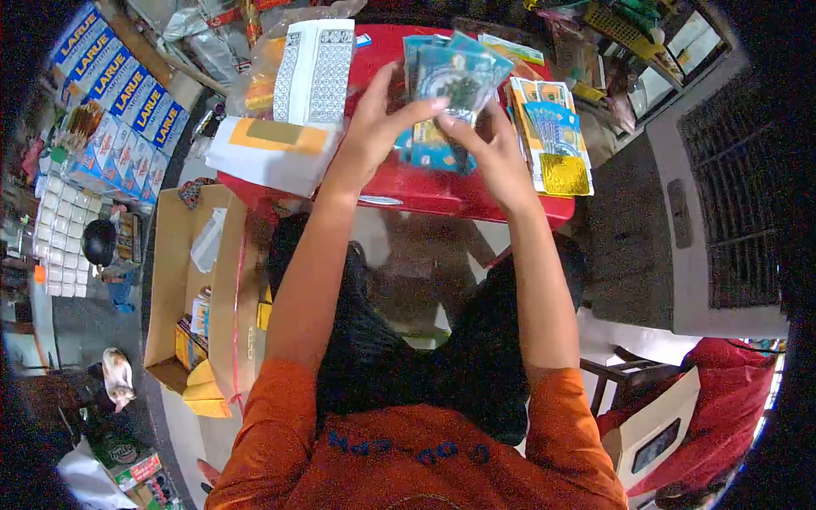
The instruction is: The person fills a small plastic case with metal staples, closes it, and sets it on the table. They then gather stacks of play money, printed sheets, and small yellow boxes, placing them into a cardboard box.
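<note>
The small red plastic table (408,191) is pretty crowded. Its near edge runs just under the person's wrists, and the only bare red strip showing is along that front edge and a patch at the top centre. On the left side a white sheet with an orange-yellow panel (268,149) hangs over the table edge, and a white card printed with grey patterned columns (314,72) lies just above it. On the right side a pile of colourful printed paper packets with a gold foil square (548,136) sits close to the right edge, just beside the right hand, so there's not much room to slide sideways either way.

Both hands are up over the middle of the table, holding a fanned stack of teal-blue printed paper sheets (450,89). The left hand (374,127) has its grip closed on the stack's left side, thumb across the front and fingers stretched up behind. The right hand (493,149) is pinching the lower right part of the same stack, fingers curled around it. The stack is held tilted between the two hands, above the tabletop; can't tell if its bottom edge touches the table.

Down on the floor to the left, an open brown cardboard box (183,289) stands right beside the table, and blue LARUE cartons (119,85) are stacked further left.
</note>
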The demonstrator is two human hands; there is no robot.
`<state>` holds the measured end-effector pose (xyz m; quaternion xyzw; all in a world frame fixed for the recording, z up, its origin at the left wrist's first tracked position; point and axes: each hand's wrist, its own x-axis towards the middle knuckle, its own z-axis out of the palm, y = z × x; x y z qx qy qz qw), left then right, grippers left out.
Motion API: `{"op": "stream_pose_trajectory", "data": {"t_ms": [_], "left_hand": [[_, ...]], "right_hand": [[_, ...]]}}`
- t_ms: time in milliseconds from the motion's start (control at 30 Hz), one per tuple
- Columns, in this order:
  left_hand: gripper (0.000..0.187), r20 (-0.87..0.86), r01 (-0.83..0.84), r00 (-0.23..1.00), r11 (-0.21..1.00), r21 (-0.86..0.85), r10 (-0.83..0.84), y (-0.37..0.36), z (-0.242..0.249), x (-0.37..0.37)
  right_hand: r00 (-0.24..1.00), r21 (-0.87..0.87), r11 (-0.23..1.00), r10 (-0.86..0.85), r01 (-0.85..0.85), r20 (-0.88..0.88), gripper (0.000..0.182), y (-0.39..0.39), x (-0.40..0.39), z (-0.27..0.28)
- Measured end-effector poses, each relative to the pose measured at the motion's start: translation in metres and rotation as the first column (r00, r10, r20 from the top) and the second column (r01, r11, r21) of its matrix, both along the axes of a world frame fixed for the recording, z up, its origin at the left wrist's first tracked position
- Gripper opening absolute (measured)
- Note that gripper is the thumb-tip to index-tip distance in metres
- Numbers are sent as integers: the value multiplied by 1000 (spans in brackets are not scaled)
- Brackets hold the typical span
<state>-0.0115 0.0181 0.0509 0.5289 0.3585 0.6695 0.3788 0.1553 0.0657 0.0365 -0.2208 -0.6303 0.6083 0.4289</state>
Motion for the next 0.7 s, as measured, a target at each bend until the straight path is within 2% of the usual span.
{"op": "stream_pose_trajectory", "data": {"t_ms": [33, 67, 100, 133, 167, 233, 300, 333, 367, 467, 633, 700], "left_hand": [[50, -10, 5, 1000, 1000, -8, -5, 1, -4, 4], [53, 34, -26, 999, 1000, -13, 26, 0, -11, 9], [55, 78, -55, 995, 998, -20, 57, -1, -15, 13], [65, 29, -93, 995, 995, -43, 94, 2, -21, 14], [65, 30, -82, 996, 995, -55, 84, 4, -27, 19], [74, 144, -78, 986, 995, -61, 87, 9, -35, 30], [81, 86, -55, 994, 995, -82, 62, 15, -44, 35], [82, 15, -82, 996, 994, -69, 83, 18, -47, 37], [83, -52, -106, 993, 993, -57, 103, 19, -51, 39], [78, -19, -62, 998, 995, -83, 61, 15, -38, 45], [64, 77, -130, 988, 991, -31, 133, 19, -43, 47], [56, 61, -69, 996, 997, -29, 71, 18, -44, 44]], "right_hand": [[992, 177, 978, -119, 112, 32, 59, 3, 0, -5], [989, 284, 953, -130, 104, 73, 59, 10, 1, -12], [988, 273, 955, -137, 113, 68, 59, 8, 0, -12], [987, 289, 949, -148, 124, 64, 60, 4, -1, -11], [985, 306, 943, -160, 133, 65, 61, 1, -3, -12], [976, 322, 931, -204, 170, 76, 64, 2, -9, -25], [930, 429, 847, -366, 313, 43, 66, 3, -17, -38], [930, 345, 882, -363, 321, 62, 67, 5, -16, -41], [928, 339, 883, -366, 324, 67, 67, 6, -16, -43], [897, 304, 850, -442, 430, -34, 69, 12, -16, -42], [907, 332, 854, -421, 400, -12, 68, 4, -19, -40], [907, 356, 846, -422, 398, -12, 67, 5, -21, -47]]}}
